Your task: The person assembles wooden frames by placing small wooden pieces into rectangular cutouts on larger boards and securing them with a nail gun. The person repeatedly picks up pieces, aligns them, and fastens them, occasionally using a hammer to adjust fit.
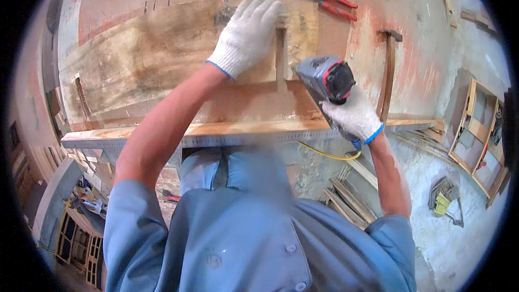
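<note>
My left hand [246,35], in a white knitted glove, lies flat with fingers stretched out on a stained wooden board [146,59]. A narrow slot [280,57] is cut in the board just right of that hand. My right hand [354,114], gloved the same way, is wrapped around the handle of a grey and black nail gun [316,70] with a red ring at its head. The gun's front end reaches toward the board's right end; whether it touches cannot be seen. From its handle hangs a yellow air hose [330,155].
Red-handled pliers [338,6] lie beyond the board, and a hammer [389,70] rests right of the gun. Along the bench's near edge runs a wooden strip with a metal ruler [216,139]. Wood scraps [348,203] and a wooden frame [476,130] are on the right.
</note>
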`<state>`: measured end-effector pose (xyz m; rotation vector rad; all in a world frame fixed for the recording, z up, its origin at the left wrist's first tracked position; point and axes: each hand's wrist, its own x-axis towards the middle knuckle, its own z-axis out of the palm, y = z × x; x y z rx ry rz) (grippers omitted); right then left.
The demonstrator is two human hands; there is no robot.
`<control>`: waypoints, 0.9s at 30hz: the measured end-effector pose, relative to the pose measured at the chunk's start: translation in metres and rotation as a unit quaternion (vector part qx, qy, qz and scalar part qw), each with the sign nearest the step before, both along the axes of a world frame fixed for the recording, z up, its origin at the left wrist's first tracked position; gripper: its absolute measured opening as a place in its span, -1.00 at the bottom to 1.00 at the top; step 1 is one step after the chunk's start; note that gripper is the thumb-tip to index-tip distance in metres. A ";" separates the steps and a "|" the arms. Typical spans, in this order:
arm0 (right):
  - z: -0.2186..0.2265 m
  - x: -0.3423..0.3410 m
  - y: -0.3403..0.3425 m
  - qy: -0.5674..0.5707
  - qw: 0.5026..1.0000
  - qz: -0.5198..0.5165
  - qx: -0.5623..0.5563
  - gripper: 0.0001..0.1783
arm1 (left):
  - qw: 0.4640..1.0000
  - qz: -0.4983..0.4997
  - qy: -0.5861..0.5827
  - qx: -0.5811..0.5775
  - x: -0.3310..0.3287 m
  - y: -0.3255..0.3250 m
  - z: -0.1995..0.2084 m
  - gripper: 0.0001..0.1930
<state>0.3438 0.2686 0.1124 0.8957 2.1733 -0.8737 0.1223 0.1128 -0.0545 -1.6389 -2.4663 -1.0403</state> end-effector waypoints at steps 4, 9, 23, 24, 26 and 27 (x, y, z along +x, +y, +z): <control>-0.002 0.008 -0.006 -0.012 1.000 0.003 -0.004 -0.56 | 1.000 0.005 0.009 0.000 0.000 0.000 -0.005 -0.45; -0.002 0.010 -0.008 -0.020 1.000 0.015 0.003 -0.62 | 1.000 0.001 0.010 -0.005 -0.003 0.002 -0.003 -0.45; -0.003 0.020 -0.023 0.076 0.996 -0.031 0.020 -0.62 | 0.976 0.151 0.109 -0.109 -0.035 -0.086 0.003 -0.50; -0.005 0.019 -0.020 0.112 0.993 -0.034 0.012 -0.63 | 0.977 0.147 0.109 -0.110 -0.039 -0.100 0.001 -0.50; 0.001 0.003 -0.018 0.088 0.992 -0.085 -0.029 -0.68 | 0.976 0.146 0.105 -0.126 -0.041 -0.108 -0.002 -0.49; 0.016 -0.018 -0.019 0.024 0.989 -0.133 -0.063 -0.73 | 0.974 0.149 0.097 -0.142 -0.039 -0.109 0.001 -0.49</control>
